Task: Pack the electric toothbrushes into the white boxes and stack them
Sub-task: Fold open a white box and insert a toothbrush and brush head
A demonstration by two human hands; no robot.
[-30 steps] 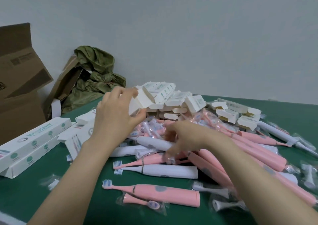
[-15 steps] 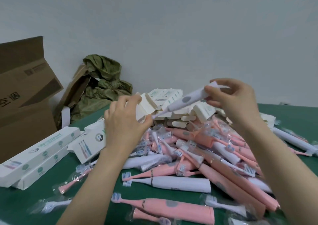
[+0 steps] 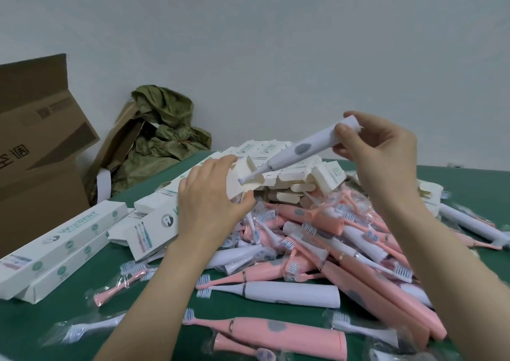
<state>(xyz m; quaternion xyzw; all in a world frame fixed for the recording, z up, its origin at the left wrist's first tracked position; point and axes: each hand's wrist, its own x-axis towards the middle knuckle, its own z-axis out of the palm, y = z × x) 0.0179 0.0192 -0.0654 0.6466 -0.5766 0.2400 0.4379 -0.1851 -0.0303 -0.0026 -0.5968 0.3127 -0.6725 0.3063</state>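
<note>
Head view: above the pile of pink and white toothbrushes, the right hand holds a white toothbrush in the air. Its fingers pinch the butt end, and the brush is tilted down and to the left. The bristle tip sits at the open mouth of a box at the pile's left edge. The left hand grips that box near its open end, fingers curled round it, the end flaps spread toward the brush. The pile lies on a green table, with loose brush heads in clear wrap mixed through it and along its near edge. Left of the pile lie two closed boxes, side by side. Behind the pile sits a stack of white boxes, ends toward the camera. Farther left of the pile stands a brown carton, and behind the pile's left side a crumpled green bag rests against the wall
</note>
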